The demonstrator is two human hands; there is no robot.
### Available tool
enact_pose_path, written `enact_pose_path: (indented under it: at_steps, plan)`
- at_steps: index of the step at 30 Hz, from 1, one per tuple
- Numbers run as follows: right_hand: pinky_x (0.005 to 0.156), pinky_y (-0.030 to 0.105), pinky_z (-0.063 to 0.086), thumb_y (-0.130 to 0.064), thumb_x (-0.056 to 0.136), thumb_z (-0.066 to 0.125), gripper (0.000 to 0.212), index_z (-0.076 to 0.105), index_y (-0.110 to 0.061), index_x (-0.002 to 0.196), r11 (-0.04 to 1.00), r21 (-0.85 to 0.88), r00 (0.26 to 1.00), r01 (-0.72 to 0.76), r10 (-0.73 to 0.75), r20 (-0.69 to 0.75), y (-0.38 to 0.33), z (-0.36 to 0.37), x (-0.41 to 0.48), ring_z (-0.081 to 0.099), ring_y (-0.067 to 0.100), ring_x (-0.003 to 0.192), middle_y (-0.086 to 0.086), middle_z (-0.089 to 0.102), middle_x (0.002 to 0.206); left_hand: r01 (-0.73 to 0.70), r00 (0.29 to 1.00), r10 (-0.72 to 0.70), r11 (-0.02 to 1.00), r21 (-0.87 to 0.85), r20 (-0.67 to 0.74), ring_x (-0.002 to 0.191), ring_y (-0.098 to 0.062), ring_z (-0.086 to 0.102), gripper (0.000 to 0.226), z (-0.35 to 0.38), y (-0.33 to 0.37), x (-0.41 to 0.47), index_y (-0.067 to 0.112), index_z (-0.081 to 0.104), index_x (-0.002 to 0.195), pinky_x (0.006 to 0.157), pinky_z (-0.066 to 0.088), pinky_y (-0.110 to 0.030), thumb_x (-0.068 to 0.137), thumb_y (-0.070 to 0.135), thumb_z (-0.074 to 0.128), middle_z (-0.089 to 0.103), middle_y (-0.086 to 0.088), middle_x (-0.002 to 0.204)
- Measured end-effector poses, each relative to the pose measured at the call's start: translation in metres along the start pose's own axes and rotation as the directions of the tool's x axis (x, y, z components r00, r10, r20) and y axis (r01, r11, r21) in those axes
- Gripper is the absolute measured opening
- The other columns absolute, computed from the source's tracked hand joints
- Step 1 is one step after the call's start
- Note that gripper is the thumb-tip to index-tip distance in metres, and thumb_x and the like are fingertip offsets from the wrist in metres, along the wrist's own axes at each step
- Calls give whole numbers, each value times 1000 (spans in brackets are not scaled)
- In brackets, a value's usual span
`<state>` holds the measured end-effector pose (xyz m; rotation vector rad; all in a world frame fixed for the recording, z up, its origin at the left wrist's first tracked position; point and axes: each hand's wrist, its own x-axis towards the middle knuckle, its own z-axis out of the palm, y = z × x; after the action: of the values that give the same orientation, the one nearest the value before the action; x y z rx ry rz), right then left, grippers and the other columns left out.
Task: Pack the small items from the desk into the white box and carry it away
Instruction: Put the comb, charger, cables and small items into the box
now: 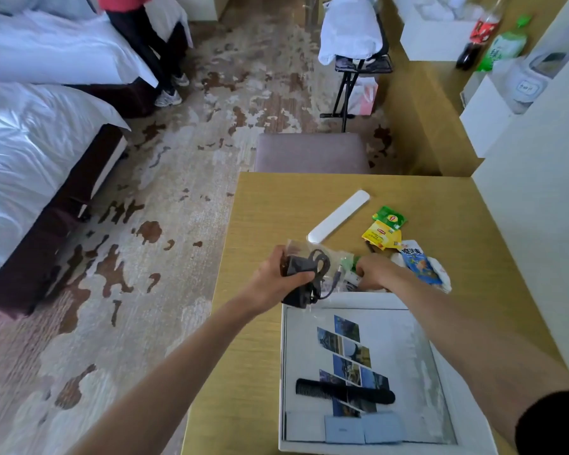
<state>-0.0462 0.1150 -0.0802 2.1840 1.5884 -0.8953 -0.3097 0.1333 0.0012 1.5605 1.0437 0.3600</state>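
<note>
Clenched around a black charger [298, 269] and its coiled cable, both inside a clear bag, the left hand [278, 277] held it over the 11 o'clock corner of the white box [358, 298]. The right hand [376, 272] lay fingers-down among the small items just past the box's 12 o'clock rim; whether it grasped anything could not be told. The box sat at the 6 o'clock edge of the desk [260, 224], with a black comb [345, 390] inside it on a printed sheet [349, 349]. Beyond the box, a long white case [339, 216] lay at 12 o'clock, and green and yellow tea sachets [380, 236] and a blue packet [419, 264] lay toward 1 o'clock.
</note>
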Motion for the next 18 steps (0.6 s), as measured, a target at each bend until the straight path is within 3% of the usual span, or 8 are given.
enact_pose_path:
  at_steps: [4,8,11,15,18]
  plan:
    - [73,36,51,-27,82,67,36,59,-13,114,997,78,987,27,-14,-160,13,-5,-13,61,30,95,13,65,108,-44,999,43,994,97,13,91,-12,66,56,20,-5,-9,37,33,121,69,58,-26,82,28,71,61,0,114]
    - [66,34,45,-27,85,68,33,61,-14,115,952,277,922,127,-10,-388,23,-17,-42,64,27,91,6,69,102,-89,996,83,973,214,35,106,-22,62,50,38,-2,-11,30,41,114,82,58,-41,77,30,75,60,-2,125]
    - [70,29,51,-26,85,70,37,61,-18,120,844,479,868,243,32,-496,22,-20,-79,65,16,88,-2,67,99,-142,990,131,927,347,55,105,-20,59,45,51,-4,-13,26,46,107,85,56,-42,74,31,77,59,-1,119]
    - [67,18,52,-24,80,73,30,66,-25,110,762,530,820,372,-3,-572,26,-4,-133,65,3,79,-12,69,88,-306,950,251,651,694,184,101,-30,59,49,69,-20,-15,13,46,113,79,50,-41,77,35,73,55,-7,115]
    - [67,4,45,-25,79,74,29,64,-27,107,805,458,816,378,-56,-575,32,13,-162,60,-12,78,-20,64,84,-285,953,242,523,803,181,105,-30,60,60,73,-26,-14,14,45,122,79,52,-41,78,46,69,59,-7,120]
